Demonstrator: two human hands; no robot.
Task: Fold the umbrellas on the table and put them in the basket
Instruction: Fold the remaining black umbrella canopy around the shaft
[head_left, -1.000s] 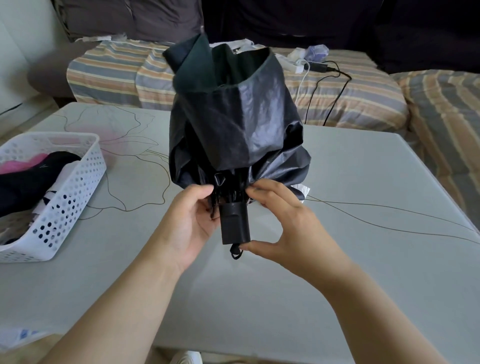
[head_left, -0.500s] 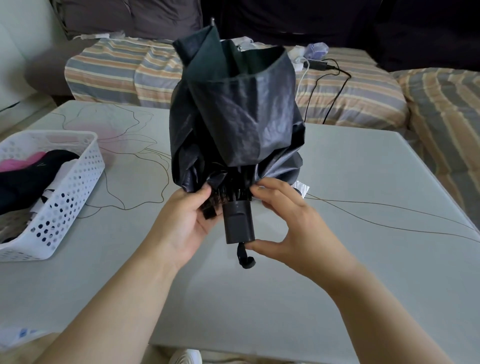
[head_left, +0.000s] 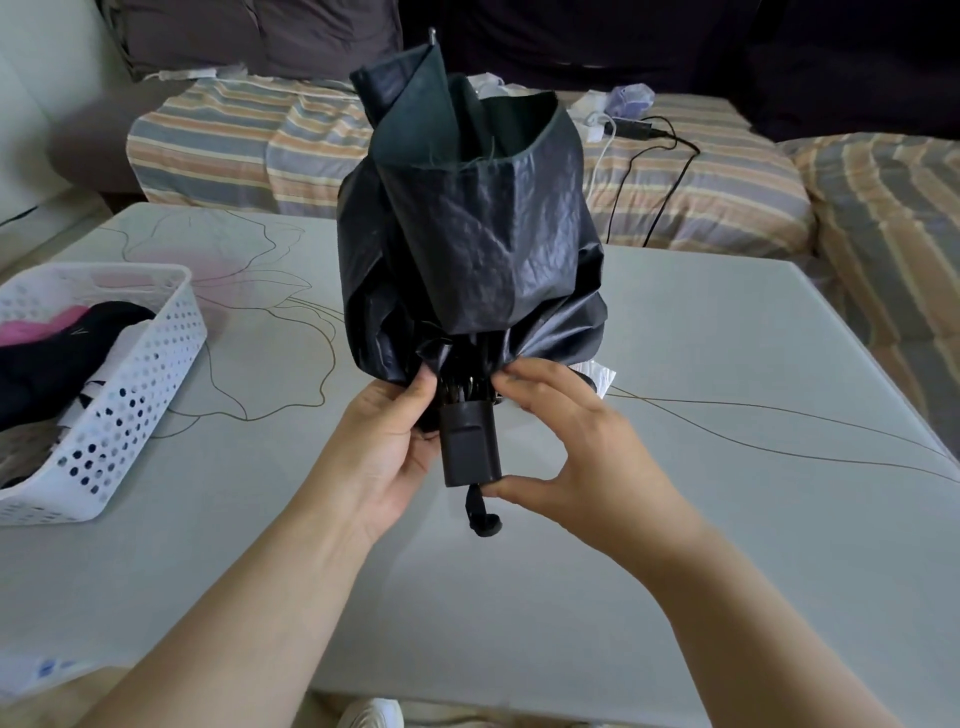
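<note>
Over the last second the collapsed black folding umbrella (head_left: 467, 249) has been lifted a little higher and tipped more upright above the pale grey table with a line-drawn flower (head_left: 701, 389) — so the gathering of its canopy is under way, not finished. The left hand (head_left: 387, 447) pinches loose fabric beside the rib ends while the right hand (head_left: 566, 436) spans the stubby black handle (head_left: 470, 447), thumb under its base and fingertips at the cloth above; the wrist strap dangles free. The glossy, crinkled canopy bunches loosely with its rim flared open — possibly unevenly pleated, though the far side is hidden — and the white perforated plastic basket (head_left: 130, 395), already holding dark and pink items, waits well apart on the left.
</note>
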